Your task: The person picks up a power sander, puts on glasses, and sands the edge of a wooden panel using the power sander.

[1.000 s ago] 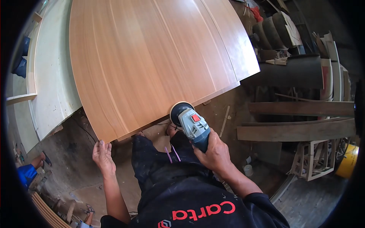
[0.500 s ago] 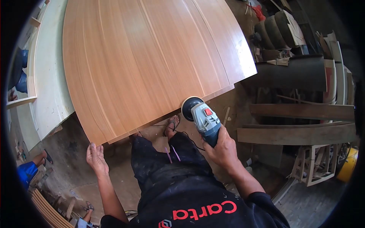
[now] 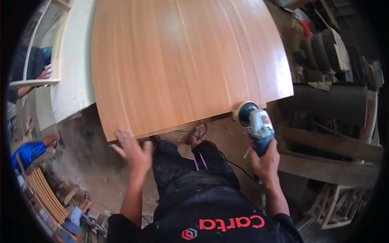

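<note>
A large wood-grain panel [image 3: 182,69] spreads out in front of me, its near edge facing my body. My right hand [image 3: 265,160] is wrapped round the body of a grey and blue power sander [image 3: 261,125] with a red switch. The sander's round disc pad is tilted at the panel's near edge, toward the right corner; whether it touches I cannot tell. My left hand [image 3: 133,152] is at the panel's near left corner, fingers spread, slightly blurred. It seems to hover over or lightly touch the edge.
A pale board [image 3: 75,60] and a wooden frame [image 3: 56,48] lie to the left, with another person's hand [image 3: 45,73] there. Curved boards [image 3: 332,146] and a small wooden frame [image 3: 336,206] stand on the right. The sander's black cord [image 3: 237,165] hangs near my legs.
The sander has moved right along the near edge in my right hand. My left hand has let go of the corner and opened. The view has shifted left.
</note>
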{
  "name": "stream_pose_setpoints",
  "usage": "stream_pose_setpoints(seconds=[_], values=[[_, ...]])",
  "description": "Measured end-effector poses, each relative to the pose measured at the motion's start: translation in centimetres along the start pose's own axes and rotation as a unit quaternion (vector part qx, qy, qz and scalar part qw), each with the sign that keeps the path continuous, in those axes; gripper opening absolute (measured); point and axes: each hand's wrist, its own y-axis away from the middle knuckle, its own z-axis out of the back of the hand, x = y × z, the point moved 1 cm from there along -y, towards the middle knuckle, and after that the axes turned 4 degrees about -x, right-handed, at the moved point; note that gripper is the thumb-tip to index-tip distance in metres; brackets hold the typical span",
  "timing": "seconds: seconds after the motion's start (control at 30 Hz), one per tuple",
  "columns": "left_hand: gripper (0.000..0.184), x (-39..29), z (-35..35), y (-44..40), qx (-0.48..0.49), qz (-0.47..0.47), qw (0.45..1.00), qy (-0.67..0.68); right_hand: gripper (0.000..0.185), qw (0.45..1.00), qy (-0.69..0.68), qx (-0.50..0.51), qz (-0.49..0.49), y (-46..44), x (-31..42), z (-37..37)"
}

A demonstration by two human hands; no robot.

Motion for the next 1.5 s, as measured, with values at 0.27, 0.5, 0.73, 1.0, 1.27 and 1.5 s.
stream_pose_setpoints(seconds=[0.27, 0.5, 0.73, 1.0, 1.27, 1.5], values=[[0.099, -9.9, -2.1, 1.8, 0.017, -0.118, 0.992, 0.027, 0.055, 0.998, -0.048, -0.005, 0.028, -0.3, -1.8, 1.5], [0.091, -13.7, -1.7, 1.3, 0.011, -0.169, 0.984, 0.063, 0.055, 0.997, -0.065, 0.018, 0.035, -0.4, -2.3, 2.1], [0.090, -17.3, -2.4, 0.2, 0.018, -0.274, 0.955, 0.114, 0.057, 0.998, -0.049, 0.002, 0.034, 0.7, -2.0, 1.6], [0.090, -20.4, -2.6, -1.8, 0.014, -0.367, 0.917, 0.156, 0.053, 0.999, -0.051, -0.013, 0.010, 2.3, -0.8, 0.7], [0.091, -17.1, -1.4, -2.5, 0.018, -0.385, 0.917, 0.102, 0.061, 0.998, -0.017, 0.020, 0.049, 0.7, -0.7, -0.4], [0.087, -9.4, -0.5, -2.6, -0.004, -0.183, 0.983, 0.032, 0.071, 0.986, 0.034, 0.049, 0.153, 0.8, 1.4, -2.2]])
